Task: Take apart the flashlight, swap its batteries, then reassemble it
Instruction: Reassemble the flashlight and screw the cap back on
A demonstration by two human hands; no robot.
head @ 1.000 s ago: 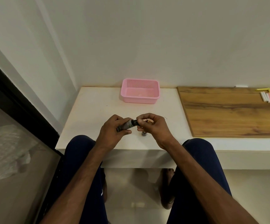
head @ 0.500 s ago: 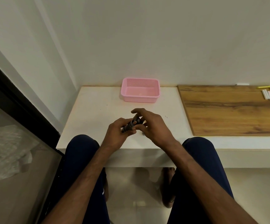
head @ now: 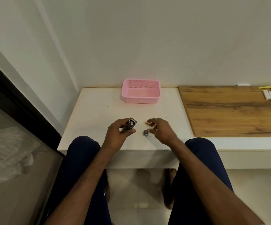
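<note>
Across the white tabletop [head: 99, 111] we keep our work at the near edge, between our knees. Far against the wall sits a pink basket [head: 141, 93], and to the right lies a wooden board [head: 228, 109] with chalk sticks [head: 270, 95] at its far end, well apart from us. Our left hand [head: 117, 135] wraps its grip around the flashlight body [head: 129, 125], open end tilted up and away, likely so a cell can slide in. Our right hand [head: 161, 130] hovers with its grip loosely spread, holding nothing we can see, fingertips just beside the batteries [head: 149, 123] lying on the surface. Nearest us, the small end cap [head: 145, 133] rests between both hands, parked within easy reach for reassembly.
</note>
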